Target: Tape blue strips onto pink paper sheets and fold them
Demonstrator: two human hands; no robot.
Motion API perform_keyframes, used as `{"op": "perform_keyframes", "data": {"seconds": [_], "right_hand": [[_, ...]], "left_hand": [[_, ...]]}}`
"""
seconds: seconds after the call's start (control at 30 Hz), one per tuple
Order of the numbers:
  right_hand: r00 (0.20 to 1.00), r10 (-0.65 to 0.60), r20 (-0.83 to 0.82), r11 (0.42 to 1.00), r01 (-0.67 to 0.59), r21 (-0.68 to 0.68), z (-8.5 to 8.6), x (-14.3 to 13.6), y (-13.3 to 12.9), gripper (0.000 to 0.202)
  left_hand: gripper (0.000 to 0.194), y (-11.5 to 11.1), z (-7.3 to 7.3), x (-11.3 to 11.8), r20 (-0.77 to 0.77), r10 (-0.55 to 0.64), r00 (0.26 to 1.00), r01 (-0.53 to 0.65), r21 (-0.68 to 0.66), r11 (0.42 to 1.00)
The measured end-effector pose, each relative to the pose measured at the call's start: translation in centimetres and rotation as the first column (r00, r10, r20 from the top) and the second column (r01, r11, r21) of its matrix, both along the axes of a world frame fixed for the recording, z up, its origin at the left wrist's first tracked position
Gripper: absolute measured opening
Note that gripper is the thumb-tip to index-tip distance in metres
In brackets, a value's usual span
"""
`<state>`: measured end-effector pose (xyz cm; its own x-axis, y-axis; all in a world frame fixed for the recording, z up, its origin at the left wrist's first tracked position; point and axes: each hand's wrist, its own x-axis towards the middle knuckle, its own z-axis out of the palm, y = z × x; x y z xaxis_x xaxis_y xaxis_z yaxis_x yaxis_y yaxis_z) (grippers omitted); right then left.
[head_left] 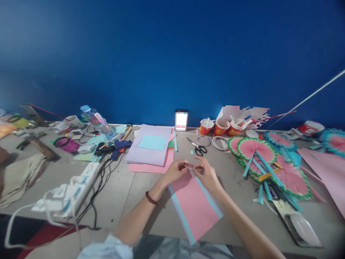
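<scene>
A pink paper sheet (192,205) with light blue strips along its long sides lies at the table's front edge, slanting toward me. At its far end, my left hand (176,171) and my right hand (206,174) pinch the paper's narrow top, their fingertips nearly meeting. A tiny light piece shows between the fingertips, too small to make out. Just beyond the hands lie black scissors (200,148). Purple paper (148,154) with a light blue sheet (153,142) on top rests to the left of the hands.
Pink and green paper fans (257,151) lie at right, near a glue-like white object (304,228). Red paper cups (221,127) and a phone (181,121) stand by the blue wall. A power strip (81,189), cables, a bottle (98,120) and a hammer (43,145) are at left.
</scene>
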<state>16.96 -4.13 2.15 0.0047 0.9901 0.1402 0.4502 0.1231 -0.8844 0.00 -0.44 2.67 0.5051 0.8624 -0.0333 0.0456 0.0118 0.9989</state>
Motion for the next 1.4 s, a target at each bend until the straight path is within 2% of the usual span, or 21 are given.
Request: {"op": "perform_keyframes", "data": {"seconds": [0.23,0.47,0.57,0.73,0.83,0.9,1.0,1.07,1.2,1.4], "right_hand": [[1.000,-0.005,0.014,1.000,0.005,0.004,0.1,-0.2,0.0,0.037],[0.999,-0.037,-0.013,0.999,0.038,0.036,0.4,0.1,-0.1,0.031],[0.996,-0.088,-0.010,0.994,0.088,0.060,0.5,0.5,0.0,0.029],[0.995,-0.069,-0.070,0.997,0.071,0.023,0.3,0.5,0.2,0.024],[0.988,-0.055,-0.146,0.998,0.055,-0.006,0.2,0.4,0.2,0.023],[0.975,-0.044,-0.218,0.999,0.038,-0.034,0.0,0.3,0.2,0.023],[0.955,-0.032,-0.294,0.998,0.015,-0.061,-0.3,0.3,0.3,0.024],[0.952,-0.016,-0.304,0.998,-0.001,-0.056,-0.5,0.3,0.3,0.026],[0.964,-0.005,-0.265,0.998,-0.010,-0.055,-0.7,0.3,0.4,0.027],[0.977,-0.024,-0.210,0.998,0.011,-0.064,-0.3,0.1,0.2,0.024]], "left_hand": [[0.026,0.0,-0.8,0.2,-0.012,0.044,0.999,-0.044,-0.010,0.999],[0.023,-0.1,-0.4,0.3,-0.055,0.147,0.988,-0.149,-0.028,0.989],[0.023,-0.1,-0.5,0.2,-0.034,0.141,0.989,-0.143,-0.045,0.989],[0.026,0.1,-1.5,0.2,-0.008,0.127,0.992,-0.127,-0.063,0.990],[0.028,0.1,-1.9,0.1,-0.073,0.129,0.989,-0.129,0.000,0.992],[0.028,0.0,-1.8,0.1,-0.138,0.143,0.980,-0.128,0.109,0.986],[0.027,-0.3,-1.2,0.1,-0.168,0.209,0.963,-0.143,0.335,0.931],[0.024,-0.5,-0.6,0.1,-0.142,0.218,0.966,-0.139,0.426,0.894],[0.016,-0.7,0.3,0.3,-0.098,0.158,0.983,-0.102,0.428,0.898],[0.009,-0.7,0.2,0.4,-0.104,0.196,0.975,-0.131,0.444,0.886]]}}
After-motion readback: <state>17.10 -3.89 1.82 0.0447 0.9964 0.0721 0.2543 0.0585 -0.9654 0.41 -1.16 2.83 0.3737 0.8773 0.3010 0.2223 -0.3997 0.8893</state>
